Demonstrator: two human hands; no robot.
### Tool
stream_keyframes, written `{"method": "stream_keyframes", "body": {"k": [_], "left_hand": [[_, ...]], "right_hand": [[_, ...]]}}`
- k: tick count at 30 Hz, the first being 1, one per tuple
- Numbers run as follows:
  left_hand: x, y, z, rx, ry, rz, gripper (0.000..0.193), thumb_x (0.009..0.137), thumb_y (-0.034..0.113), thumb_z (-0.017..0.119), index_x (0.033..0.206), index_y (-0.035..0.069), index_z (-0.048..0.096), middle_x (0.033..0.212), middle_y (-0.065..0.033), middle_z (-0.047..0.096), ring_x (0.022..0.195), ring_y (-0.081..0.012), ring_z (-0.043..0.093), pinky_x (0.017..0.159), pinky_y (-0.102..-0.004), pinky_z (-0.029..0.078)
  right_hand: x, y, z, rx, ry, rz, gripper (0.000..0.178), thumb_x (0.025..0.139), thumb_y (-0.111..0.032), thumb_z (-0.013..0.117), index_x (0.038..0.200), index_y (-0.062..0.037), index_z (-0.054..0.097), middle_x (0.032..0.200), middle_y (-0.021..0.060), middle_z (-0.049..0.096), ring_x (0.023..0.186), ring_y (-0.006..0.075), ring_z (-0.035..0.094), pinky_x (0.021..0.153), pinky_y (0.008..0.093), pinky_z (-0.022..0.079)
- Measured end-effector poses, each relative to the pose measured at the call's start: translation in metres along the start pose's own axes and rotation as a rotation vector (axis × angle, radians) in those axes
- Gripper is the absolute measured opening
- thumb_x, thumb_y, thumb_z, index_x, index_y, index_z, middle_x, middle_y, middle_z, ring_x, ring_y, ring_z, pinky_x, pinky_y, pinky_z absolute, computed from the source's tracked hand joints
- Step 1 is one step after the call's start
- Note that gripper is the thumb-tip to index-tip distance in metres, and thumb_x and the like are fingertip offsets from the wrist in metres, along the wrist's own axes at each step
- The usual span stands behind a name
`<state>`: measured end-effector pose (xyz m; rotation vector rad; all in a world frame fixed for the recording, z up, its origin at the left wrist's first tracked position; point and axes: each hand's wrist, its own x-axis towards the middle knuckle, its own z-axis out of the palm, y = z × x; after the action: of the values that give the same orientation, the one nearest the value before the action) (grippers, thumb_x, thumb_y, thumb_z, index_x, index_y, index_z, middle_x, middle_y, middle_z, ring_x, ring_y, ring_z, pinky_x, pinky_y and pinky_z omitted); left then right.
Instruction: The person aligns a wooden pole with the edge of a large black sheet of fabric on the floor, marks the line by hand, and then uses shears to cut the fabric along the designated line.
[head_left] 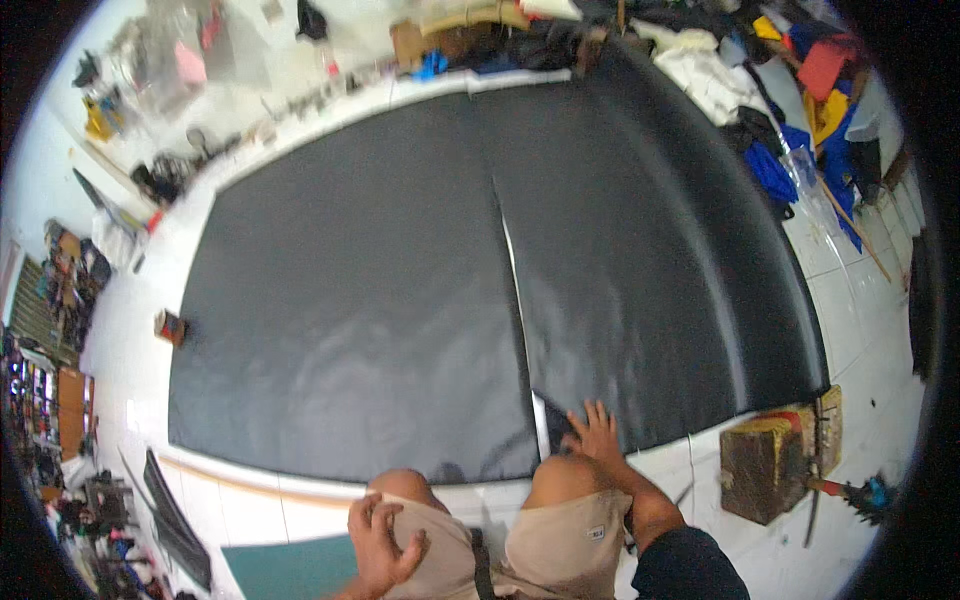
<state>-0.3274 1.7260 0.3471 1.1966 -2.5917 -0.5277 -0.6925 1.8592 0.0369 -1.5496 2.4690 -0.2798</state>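
A large black sheet (340,300) with a smooth sheen lies across the floor in front of my knees. A long split runs through it from near the middle toward me, and white floor shows in the gap. On the right side of the split, the black section (620,280) has a dark flap (556,418) at its near corner. My right hand (597,435) lies on this section beside the flap, fingers spread. My left hand (385,545) is raised by my left thigh, its fingers loosely bent and apart, holding nothing.
A worn wooden block (762,470) stands by the sheet's near right corner, and a small tin (170,327) by its left edge. Coloured cloth scraps (825,90) are heaped at the far right. A green board (290,570) lies near my left hand.
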Motion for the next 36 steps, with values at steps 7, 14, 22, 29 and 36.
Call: {"method": "stream_keyframes", "body": {"k": [7, 14, 22, 29, 36], "left_hand": [[-0.018, 0.024, -0.052, -0.114, -0.336, -0.128, 0.048, 0.071, 0.030, 0.074, 0.108, 0.005, 0.056, 0.113, -0.0225, 0.048, 0.107, -0.0416, 0.048, 0.092, -0.0508, 0.039], [-0.051, 0.057, -0.133, -0.079, -0.632, -0.291, 0.048, 0.075, 0.039, 0.072, 0.109, 0.008, 0.059, 0.112, -0.0168, 0.051, 0.109, -0.0363, 0.050, 0.093, -0.0496, 0.041], [0.087, 0.178, -0.165, -0.348, -0.481, -0.324, 0.055, 0.088, 0.049, 0.064, 0.117, 0.002, 0.061, 0.114, -0.0228, 0.061, 0.109, -0.0381, 0.058, 0.093, -0.0462, 0.047], [0.314, 0.325, -0.253, -0.794, -0.742, -0.201, 0.083, 0.090, 0.053, 0.058, 0.149, 0.001, 0.030, 0.130, -0.0304, 0.054, 0.122, -0.0396, 0.053, 0.102, -0.0445, 0.043], [0.339, 0.338, -0.237, -0.403, -0.759, -0.010, 0.092, 0.083, 0.010, 0.060, 0.157, 0.023, 0.006, 0.091, -0.0255, 0.066, 0.078, -0.0424, 0.064, 0.070, -0.0507, 0.052]], "right_hand": [[0.022, 0.072, -0.112, 0.654, 0.183, 0.841, 0.060, 0.101, -0.049, 0.043, 0.094, 0.0058, 0.067, 0.094, 0.0270, 0.067, 0.089, 0.0416, 0.063, 0.084, 0.0445, 0.047], [0.038, 0.076, -0.349, 1.429, 0.506, 1.243, 0.079, 0.095, -0.063, 0.043, 0.144, -0.0007, 0.041, 0.146, 0.0178, 0.044, 0.131, 0.0331, 0.044, 0.109, 0.0466, 0.033], [0.066, -0.014, -0.562, 0.855, 0.537, 0.924, 0.069, 0.100, -0.055, 0.041, 0.129, 0.0058, 0.054, 0.127, 0.0303, 0.056, 0.115, 0.0424, 0.055, 0.099, 0.0442, 0.041], [0.040, -0.134, -0.623, 0.582, 0.173, 0.036, 0.030, 0.094, -0.014, 0.054, 0.119, 0.0029, 0.058, 0.107, 0.0276, 0.064, 0.102, 0.0478, 0.060, 0.087, 0.0486, 0.047], [0.112, -0.059, -0.644, 1.198, -0.387, 0.419, 0.065, 0.102, -0.056, 0.030, 0.129, -0.0047, 0.057, 0.122, 0.0160, 0.064, 0.108, 0.0316, 0.061, 0.083, 0.0429, 0.049]]}}
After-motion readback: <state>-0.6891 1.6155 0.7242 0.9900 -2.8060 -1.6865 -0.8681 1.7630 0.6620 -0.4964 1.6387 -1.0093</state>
